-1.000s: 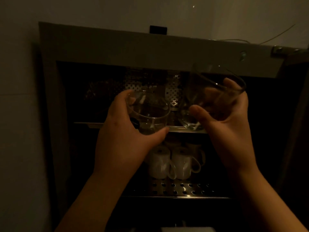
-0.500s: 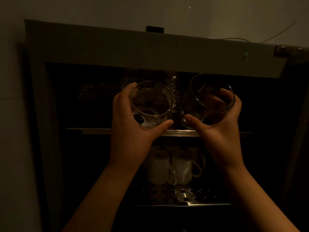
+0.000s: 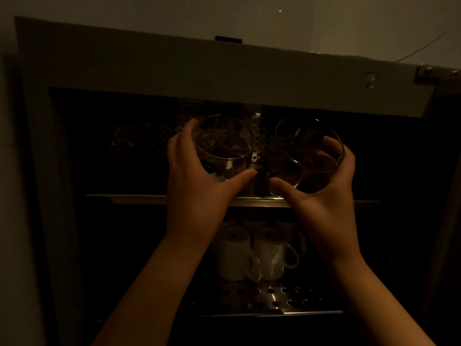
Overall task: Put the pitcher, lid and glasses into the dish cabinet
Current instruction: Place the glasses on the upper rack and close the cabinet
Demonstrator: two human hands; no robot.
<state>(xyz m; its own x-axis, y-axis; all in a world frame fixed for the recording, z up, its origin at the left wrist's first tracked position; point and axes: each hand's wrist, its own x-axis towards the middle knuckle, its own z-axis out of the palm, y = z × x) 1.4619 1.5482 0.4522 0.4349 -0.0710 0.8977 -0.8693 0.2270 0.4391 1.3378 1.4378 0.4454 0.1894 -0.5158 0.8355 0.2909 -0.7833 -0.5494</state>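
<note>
The scene is dim. The dish cabinet (image 3: 149,63) stands open in front of me. My left hand (image 3: 197,188) grips a clear glass (image 3: 224,146), its mouth tilted toward me. My right hand (image 3: 321,198) grips a second clear glass (image 3: 306,151), also tilted. Both glasses are just above the front edge of the upper shelf (image 3: 124,199), side by side and nearly touching. No pitcher or lid shows.
On the perforated metal lower shelf (image 3: 274,298) stand several white mugs (image 3: 249,255) directly below my hands. The cabinet's interior to the left and right of the glasses is dark. A hinge bracket (image 3: 434,72) sits at the cabinet's top right corner.
Both hands have carried the glasses forward and slightly up into the upper shelf opening. The right glass has come down and closer to the left one.
</note>
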